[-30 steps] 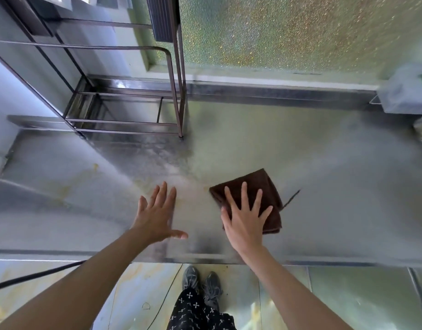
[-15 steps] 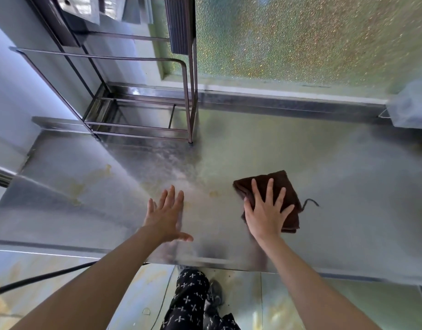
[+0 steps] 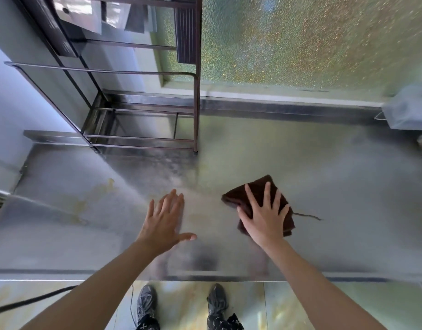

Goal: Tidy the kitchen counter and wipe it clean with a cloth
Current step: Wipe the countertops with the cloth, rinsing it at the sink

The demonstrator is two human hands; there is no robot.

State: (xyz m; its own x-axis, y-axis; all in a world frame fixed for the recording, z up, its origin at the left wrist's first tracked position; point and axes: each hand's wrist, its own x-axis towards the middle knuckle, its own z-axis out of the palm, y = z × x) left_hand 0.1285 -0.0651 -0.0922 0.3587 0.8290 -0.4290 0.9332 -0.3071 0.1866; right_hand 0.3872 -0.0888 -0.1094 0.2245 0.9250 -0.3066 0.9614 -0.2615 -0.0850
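- Far left: pale wall, with a metal rack [image 3: 143, 108] standing at the back-left corner of the counter [image 3: 348, 186]; rack legs touching the steel surface, lower rails bare, blurred flat items on its upper shelf.
- Left part of counter: yellowish stains [image 3: 91, 198] on the steel, well left of both hands.
- Left hand [image 3: 164, 220]: palm down, flat on or just above the bare counter (cannot tell which), fingers [image 3: 171, 198] stretched and close together, thumb pointing right; nothing in it.
- Between the hands: a strip of bare, hazy steel.
- Right hand [image 3: 264, 217]: palm down, fingers spread wide, pressed flat on top of the cloth [image 3: 260, 189]; not curled round it, just bearing down.
- Cloth: dark brown, folded, lying on the counter right of centre, far corner pointing toward the window, near edge hidden under the palm; a loose thread [image 3: 307, 216] trailing to the right across the steel.
- Behind: frosted window [image 3: 300, 39] above a raised steel back edge.
- Far right: a pale, blurred box [image 3: 409, 110] at the back edge, with another blurred object just below it at the frame edge, too cut off to tell.
- Below the counter's front lip: tiled floor, two grey shoes [image 3: 145, 306], dark patterned trousers, a dark cable [image 3: 26, 303] at lower left.
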